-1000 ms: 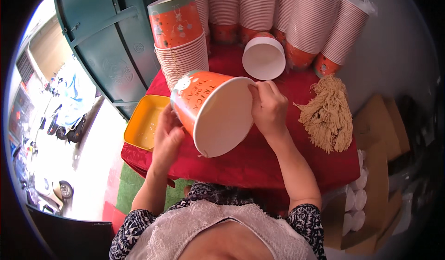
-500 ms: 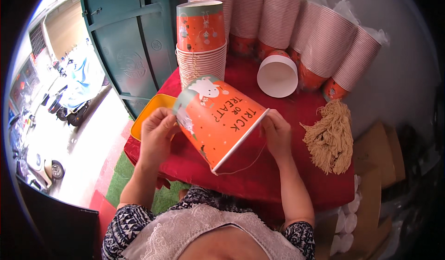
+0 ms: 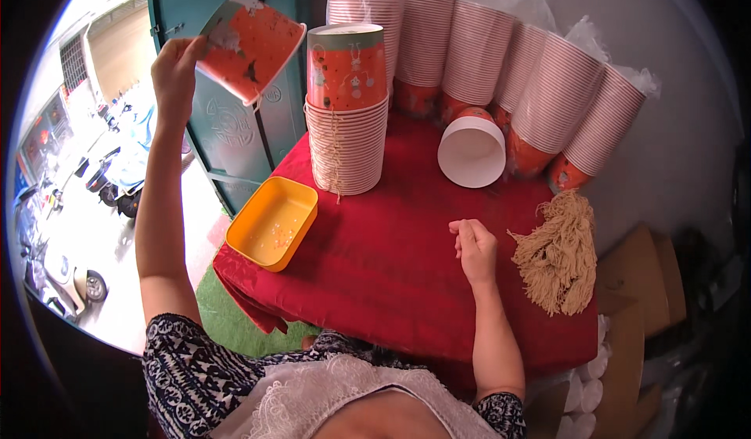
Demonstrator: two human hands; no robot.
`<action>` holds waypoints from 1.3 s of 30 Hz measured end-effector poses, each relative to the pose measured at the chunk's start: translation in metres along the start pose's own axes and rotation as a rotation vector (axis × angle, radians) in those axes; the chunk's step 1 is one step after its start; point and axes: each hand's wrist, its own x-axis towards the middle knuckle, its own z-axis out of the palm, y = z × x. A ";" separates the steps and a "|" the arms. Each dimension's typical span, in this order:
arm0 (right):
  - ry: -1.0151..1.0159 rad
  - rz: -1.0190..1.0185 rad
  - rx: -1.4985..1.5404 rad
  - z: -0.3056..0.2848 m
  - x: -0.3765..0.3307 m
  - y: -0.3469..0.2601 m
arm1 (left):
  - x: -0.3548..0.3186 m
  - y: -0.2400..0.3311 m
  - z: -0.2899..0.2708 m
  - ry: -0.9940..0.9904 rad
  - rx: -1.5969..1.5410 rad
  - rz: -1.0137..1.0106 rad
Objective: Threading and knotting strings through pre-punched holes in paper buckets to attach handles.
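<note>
My left hand point(image 3: 177, 67), raised at the far left, grips an orange paper bucket point(image 3: 254, 48) by its greyish base end. The bucket is tilted, rim toward the right, and a short bit of string hangs at the rim. Just right of it on the table stands a tall stack of the same buckets point(image 3: 348, 145), upside down, with strings down its side. My right hand point(image 3: 476, 251) hovers over the red cloth with curled fingers and nothing visible in them. Nearest to it is a bundle of beige strings point(image 3: 554, 255).
A yellow plastic tray point(image 3: 291, 245) with small bits in it sits at the table's left. One bucket point(image 3: 472, 151) lies on its side, white inside facing me. Behind stand several plastic-wrapped bucket stacks point(image 3: 481, 44). A green metal door point(image 3: 227, 138) is at the left; cardboard point(image 3: 626, 263) leans at the right.
My left hand has lifted the bucket up and left, off the table's middle, uncovering the yellow tray. My right hand has let go of the rim and moved slightly lower.
</note>
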 end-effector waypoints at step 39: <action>-0.203 -0.218 -0.405 0.003 -0.006 0.010 | 0.030 0.044 0.174 -0.471 0.213 0.314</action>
